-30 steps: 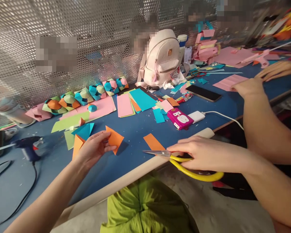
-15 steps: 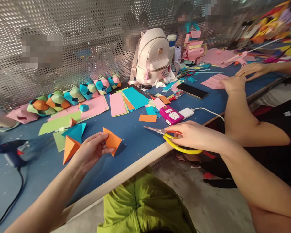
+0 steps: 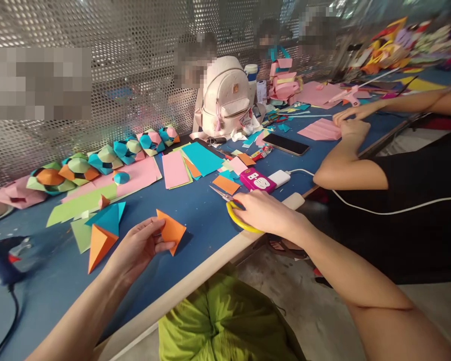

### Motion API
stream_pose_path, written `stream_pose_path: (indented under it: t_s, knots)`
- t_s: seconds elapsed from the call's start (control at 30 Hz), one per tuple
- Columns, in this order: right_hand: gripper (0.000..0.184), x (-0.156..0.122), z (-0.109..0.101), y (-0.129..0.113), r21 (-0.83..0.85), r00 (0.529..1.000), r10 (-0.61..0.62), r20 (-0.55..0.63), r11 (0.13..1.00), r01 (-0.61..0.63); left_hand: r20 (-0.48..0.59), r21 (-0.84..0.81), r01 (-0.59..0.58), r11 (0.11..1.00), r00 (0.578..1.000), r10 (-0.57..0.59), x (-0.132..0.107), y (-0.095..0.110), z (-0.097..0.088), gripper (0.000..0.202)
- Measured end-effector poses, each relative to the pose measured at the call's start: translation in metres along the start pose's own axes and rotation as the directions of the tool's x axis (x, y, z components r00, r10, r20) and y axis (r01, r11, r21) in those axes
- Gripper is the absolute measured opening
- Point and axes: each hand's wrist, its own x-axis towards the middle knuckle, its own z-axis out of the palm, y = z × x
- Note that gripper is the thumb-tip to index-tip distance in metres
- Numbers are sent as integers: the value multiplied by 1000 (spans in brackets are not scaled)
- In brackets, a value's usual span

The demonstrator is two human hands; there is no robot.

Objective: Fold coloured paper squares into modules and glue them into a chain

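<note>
My left hand (image 3: 137,246) pinches a folded orange paper triangle (image 3: 170,230) just above the blue table (image 3: 195,210). My right hand (image 3: 262,211) rests on the table near its front edge, fingers wrapped round the yellow handles of a pair of scissors (image 3: 233,210) whose blades point left and away from me. A small orange paper rectangle (image 3: 226,184) lies just beyond the blades. Another orange folded triangle (image 3: 98,241) and a teal one (image 3: 108,218) lie left of my left hand.
A glue gun (image 3: 3,258) with its cord lies at the far left. Paper balls (image 3: 97,163) line the perforated wall, with pink and teal sheets (image 3: 184,165), a pink power strip (image 3: 257,180), a phone (image 3: 285,144) and a backpack (image 3: 225,98). Another person's arms (image 3: 346,160) rest at right.
My right hand has moved the scissors left and further onto the table, close to the small orange rectangle. My left hand keeps hold of the orange triangle. The view has swung right.
</note>
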Motion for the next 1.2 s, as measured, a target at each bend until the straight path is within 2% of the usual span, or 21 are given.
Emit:
stream_pose_path:
  t_s: [0.23,0.37,0.47,0.53,0.67,0.77,0.83,0.93,1.03,1.13,1.2]
  knots:
    - [31,13,0,-2,-64,993,117,6,991,-116,-18,18,21,1000,1000,-21,-2,-3,2,19]
    - [29,5,-7,-12,-29,999,50,21,998,-50,-16,29,35,999,999,-34,-3,-3,3,21]
    - [25,12,-12,-25,22,999,-8,-43,1000,9,-7,45,34,998,999,-34,-3,-4,4,19]
    - [26,32,-15,-31,31,994,4,-107,1000,-1,-6,57,17,998,1000,-17,-2,-5,5,19]
    - [33,90,-17,-26,27,976,97,-195,995,-94,1,79,-1,997,1000,1,-1,-6,3,17]
    - [34,124,-13,-16,6,970,152,-189,988,-154,-2,100,27,995,1000,-27,0,-4,1,17]
    - [32,136,-6,-10,-15,977,154,-145,987,-158,-4,113,34,993,999,-34,0,-4,1,20]
    - [31,140,2,-4,-39,988,132,-80,990,-136,-22,106,6,994,1000,-3,1,-5,3,24]
    - [29,134,0,-5,-41,993,100,-66,994,-103,-25,95,-5,995,1000,7,2,-6,5,25]
    - [29,125,-10,-17,-16,993,22,-116,1000,-24,-34,87,4,996,999,-1,2,-4,5,25]
    - [37,118,-19,-32,35,987,-59,-147,997,65,-37,97,-2,995,999,5,4,1,3,25]
